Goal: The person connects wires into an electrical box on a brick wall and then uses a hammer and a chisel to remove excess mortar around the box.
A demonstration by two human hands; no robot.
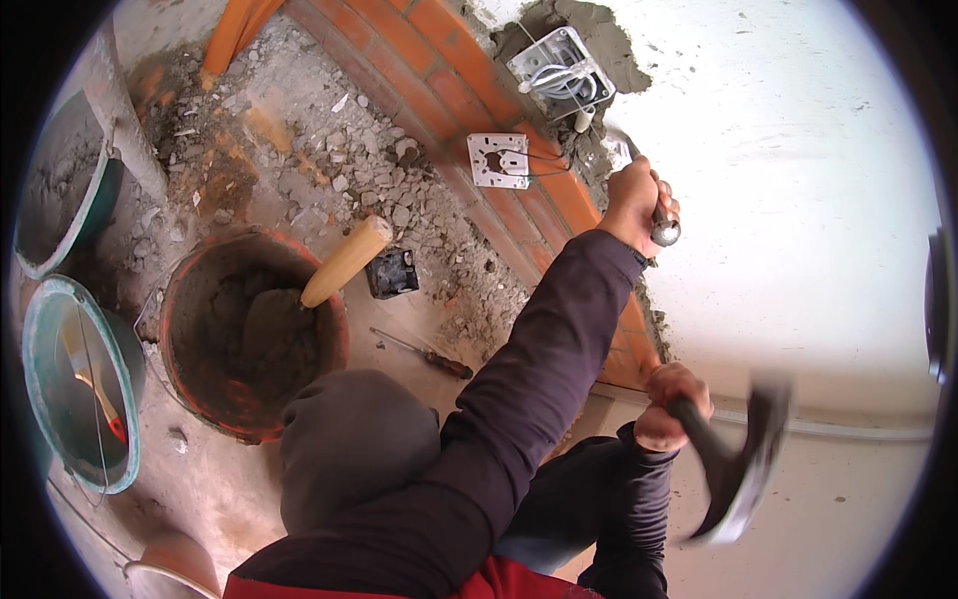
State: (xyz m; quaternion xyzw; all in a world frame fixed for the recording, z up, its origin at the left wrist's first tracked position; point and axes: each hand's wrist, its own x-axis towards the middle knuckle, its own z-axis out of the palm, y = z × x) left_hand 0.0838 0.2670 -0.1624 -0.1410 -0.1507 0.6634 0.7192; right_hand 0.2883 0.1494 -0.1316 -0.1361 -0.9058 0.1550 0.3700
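Note:
My left hand [644, 205] is closed round a chisel [666, 234], whose round metal head sticks out below the fist. The chisel's far end meets the rough edge between the brick strip and the white wall [798, 180]. Lower and to the right, my right hand [674, 404] grips the dark handle of a hammer [738, 464]. The hammer's head is smeared by motion and hangs apart from the chisel. Just above my left hand, an open wall box [564, 75] with coiled grey cable sits in wet mortar. A white cover plate [499, 161] hangs on thin wires beside it.
At left, an orange-rimmed bucket [170, 344] holds mortar and a wooden-handled tool [347, 262]. Teal buckets [133, 399] stand farther left, one with a brush [105, 404]. A black box [391, 275], a screwdriver [424, 353] and rubble [349, 150] lie along the bricks [419, 95].

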